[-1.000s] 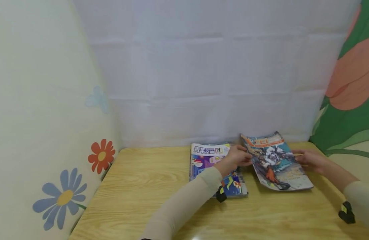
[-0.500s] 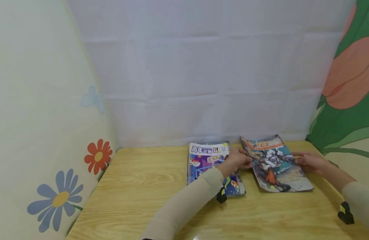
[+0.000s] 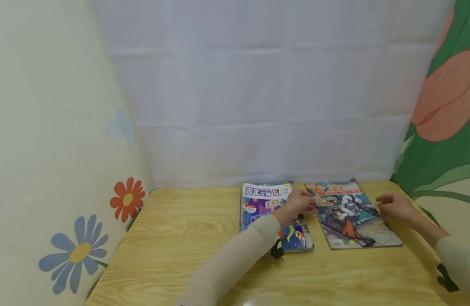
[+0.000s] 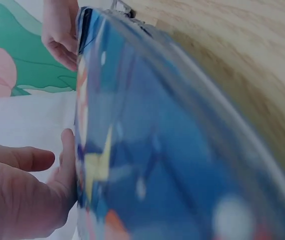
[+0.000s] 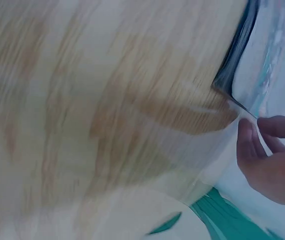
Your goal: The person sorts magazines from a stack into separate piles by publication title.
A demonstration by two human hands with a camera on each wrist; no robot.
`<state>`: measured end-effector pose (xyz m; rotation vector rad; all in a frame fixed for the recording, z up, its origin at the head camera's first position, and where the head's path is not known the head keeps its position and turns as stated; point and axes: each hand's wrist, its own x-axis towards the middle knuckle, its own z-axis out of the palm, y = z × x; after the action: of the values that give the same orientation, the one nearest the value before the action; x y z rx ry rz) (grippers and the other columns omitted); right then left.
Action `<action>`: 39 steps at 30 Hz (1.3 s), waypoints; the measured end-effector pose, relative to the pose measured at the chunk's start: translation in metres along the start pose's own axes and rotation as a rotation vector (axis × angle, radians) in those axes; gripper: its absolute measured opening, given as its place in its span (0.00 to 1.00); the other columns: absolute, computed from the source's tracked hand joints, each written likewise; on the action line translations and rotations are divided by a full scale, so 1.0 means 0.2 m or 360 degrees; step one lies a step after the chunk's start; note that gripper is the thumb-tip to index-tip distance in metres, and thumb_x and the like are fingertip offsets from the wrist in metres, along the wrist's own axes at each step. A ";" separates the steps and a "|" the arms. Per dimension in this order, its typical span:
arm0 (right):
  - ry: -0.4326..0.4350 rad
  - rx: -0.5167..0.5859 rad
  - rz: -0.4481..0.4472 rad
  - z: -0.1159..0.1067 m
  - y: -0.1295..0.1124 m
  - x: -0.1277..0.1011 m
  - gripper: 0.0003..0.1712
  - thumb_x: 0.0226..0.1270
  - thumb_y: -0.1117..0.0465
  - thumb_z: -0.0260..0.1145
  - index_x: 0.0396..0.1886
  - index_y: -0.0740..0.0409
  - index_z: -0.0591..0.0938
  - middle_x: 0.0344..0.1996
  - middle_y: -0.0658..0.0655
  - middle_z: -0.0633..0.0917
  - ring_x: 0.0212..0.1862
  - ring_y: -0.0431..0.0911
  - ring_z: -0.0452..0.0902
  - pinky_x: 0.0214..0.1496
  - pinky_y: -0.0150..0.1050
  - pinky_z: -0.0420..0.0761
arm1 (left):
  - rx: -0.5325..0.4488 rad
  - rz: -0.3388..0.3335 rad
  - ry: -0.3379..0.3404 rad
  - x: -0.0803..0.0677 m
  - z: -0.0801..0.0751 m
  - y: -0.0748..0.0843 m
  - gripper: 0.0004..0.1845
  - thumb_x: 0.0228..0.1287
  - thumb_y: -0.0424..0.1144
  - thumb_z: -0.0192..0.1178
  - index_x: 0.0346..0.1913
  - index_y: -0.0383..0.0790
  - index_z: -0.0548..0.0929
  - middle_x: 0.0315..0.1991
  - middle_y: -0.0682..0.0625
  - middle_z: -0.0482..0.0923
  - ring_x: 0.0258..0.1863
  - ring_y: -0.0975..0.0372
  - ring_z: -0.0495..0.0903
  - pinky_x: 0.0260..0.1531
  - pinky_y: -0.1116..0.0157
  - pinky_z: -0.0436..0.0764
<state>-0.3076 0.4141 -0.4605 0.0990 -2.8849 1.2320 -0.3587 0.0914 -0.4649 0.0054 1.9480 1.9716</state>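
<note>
left hand (image 3: 299,202) fingers loosely curled on purple magazine (image 3: 263,202), beside comic magazine's spine | right hand (image 3: 394,205) fingers relaxed, just off its right edge | comic magazine (image 3: 353,214) flat on worktop (image 3: 181,238) | advice: square both edges gently, keep covers flat

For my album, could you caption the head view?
Left hand on a blue-and-purple magazine stack; right hand beside a flat teal-and-orange magazine on a wooden table.
</note>
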 end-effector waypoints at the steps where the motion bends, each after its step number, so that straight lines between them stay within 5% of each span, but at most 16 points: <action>1: 0.0038 -0.0066 -0.0059 0.00 -0.01 0.00 0.20 0.71 0.73 0.59 0.56 0.87 0.73 0.44 0.79 0.81 0.37 0.54 0.82 0.29 0.40 0.82 | 0.0004 0.0007 -0.0011 0.00 -0.01 0.00 0.16 0.64 0.20 0.60 0.55 0.24 0.79 0.37 0.38 0.82 0.36 0.47 0.86 0.38 0.56 0.87; 5: 0.0167 -0.0197 -0.0227 0.03 -0.05 0.02 0.17 0.70 0.73 0.62 0.52 0.84 0.77 0.43 0.78 0.83 0.40 0.62 0.83 0.30 0.36 0.82 | -0.0030 0.0037 -0.0069 -0.01 -0.08 0.02 0.16 0.65 0.22 0.58 0.56 0.24 0.79 0.40 0.35 0.83 0.35 0.50 0.86 0.36 0.57 0.87; 11: 0.0213 -0.0093 -0.0343 0.09 -0.14 0.04 0.16 0.70 0.73 0.63 0.52 0.83 0.78 0.44 0.77 0.84 0.41 0.58 0.85 0.36 0.37 0.85 | -0.0112 0.0125 -0.0135 -0.12 -0.21 0.07 0.11 0.71 0.29 0.60 0.53 0.34 0.84 0.46 0.34 0.83 0.36 0.52 0.86 0.38 0.56 0.87; 20: 0.0156 -0.0002 -0.0292 0.17 -0.31 0.05 0.18 0.73 0.68 0.64 0.55 0.77 0.79 0.46 0.73 0.84 0.44 0.56 0.83 0.37 0.37 0.83 | -0.0083 0.0228 -0.0259 -0.25 -0.35 0.14 0.12 0.73 0.40 0.62 0.55 0.44 0.84 0.47 0.39 0.84 0.40 0.52 0.86 0.45 0.50 0.85; 29: -0.0007 0.0152 -0.0372 0.25 -0.45 0.05 0.20 0.76 0.64 0.63 0.60 0.74 0.77 0.50 0.72 0.83 0.46 0.56 0.83 0.44 0.48 0.86 | 0.0035 0.0255 -0.0226 -0.32 -0.40 0.17 0.10 0.73 0.40 0.62 0.52 0.42 0.83 0.52 0.32 0.81 0.49 0.40 0.82 0.49 0.44 0.82; 39: -0.0035 -0.0020 -0.0581 0.34 -0.57 0.05 0.19 0.76 0.61 0.64 0.59 0.69 0.80 0.48 0.67 0.85 0.46 0.57 0.83 0.42 0.49 0.85 | 0.0111 0.0289 -0.0132 -0.38 -0.51 0.15 0.14 0.74 0.41 0.61 0.56 0.38 0.83 0.48 0.36 0.83 0.42 0.48 0.86 0.45 0.47 0.85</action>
<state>-0.3087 0.2851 -0.4247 0.6103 -2.7212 1.1473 -0.3215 -0.0259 -0.4214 0.2871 2.0230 1.9785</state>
